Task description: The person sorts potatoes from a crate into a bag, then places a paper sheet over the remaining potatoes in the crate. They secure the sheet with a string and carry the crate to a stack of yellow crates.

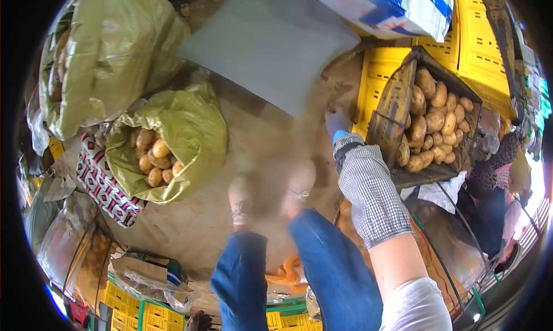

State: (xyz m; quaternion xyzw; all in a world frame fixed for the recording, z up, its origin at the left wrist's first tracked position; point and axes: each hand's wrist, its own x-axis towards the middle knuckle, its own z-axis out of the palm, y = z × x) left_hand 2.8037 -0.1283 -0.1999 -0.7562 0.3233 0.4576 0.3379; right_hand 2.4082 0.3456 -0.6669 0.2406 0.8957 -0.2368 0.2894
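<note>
The head camera looks steeply down, slightly forward, past legs in blue denim trousers [331,262] to pale shoes [239,197] on the brown floor [259,152]. The right arm in a grey-and-white checked sleeve [371,193] comes in close at lower right. Wide, round-edged coverage bends yellow slotted plastic crates [483,40] toward the rim.

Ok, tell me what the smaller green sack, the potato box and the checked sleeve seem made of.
Smaller green sack: thin, slightly glossy plastic, perhaps woven, judging by its crinkles and sheen.
Potato box: dull, perhaps wood, though its stained brown walls could be dirty metal or plastic.
Checked sleeve: matt cloth, probably woven, going by its soft folds.
</note>
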